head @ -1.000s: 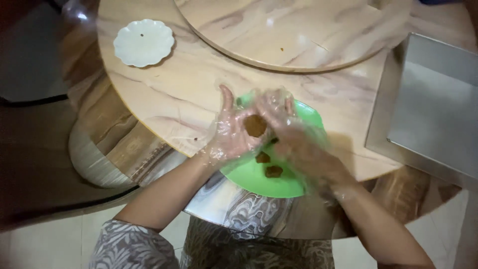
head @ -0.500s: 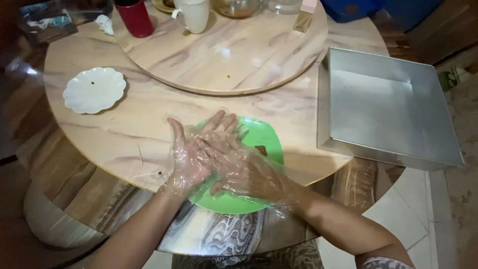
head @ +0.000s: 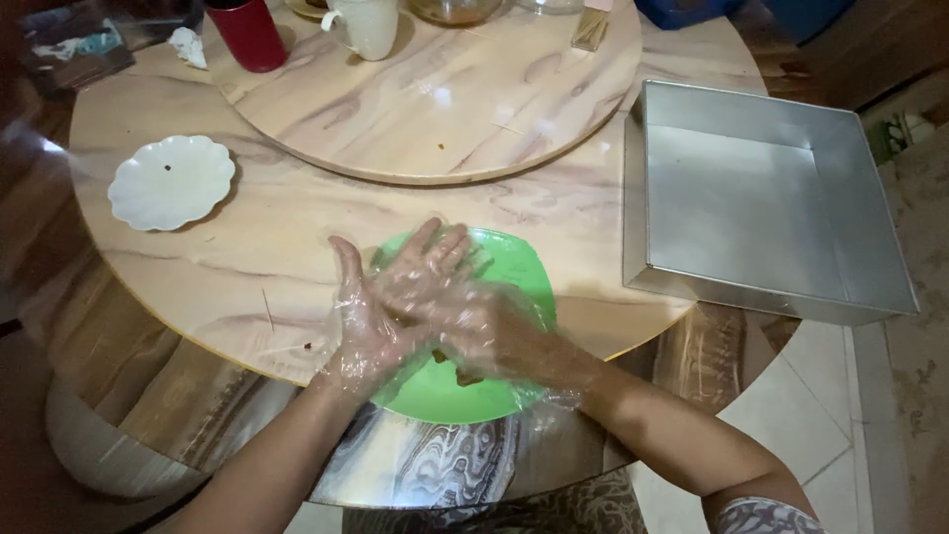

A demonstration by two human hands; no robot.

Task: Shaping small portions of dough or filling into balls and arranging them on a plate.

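- Bare desk (head: 297,222) lies open between white saucer (head: 170,182) and green plate (head: 514,272)
- Steel pan (head: 771,198) blocks the right
- Turntable (head: 445,109) with red cup (head: 247,35) and mug (head: 371,25) bars the far side

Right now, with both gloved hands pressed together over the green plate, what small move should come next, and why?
Probably keep rolling the palms a little, then part them over the green plate. The left hand and right hand, both in clear plastic gloves, lie palm to palm, so whatever is between them is hidden. Small brown pieces remain on the plate, and the square metal pan is empty.
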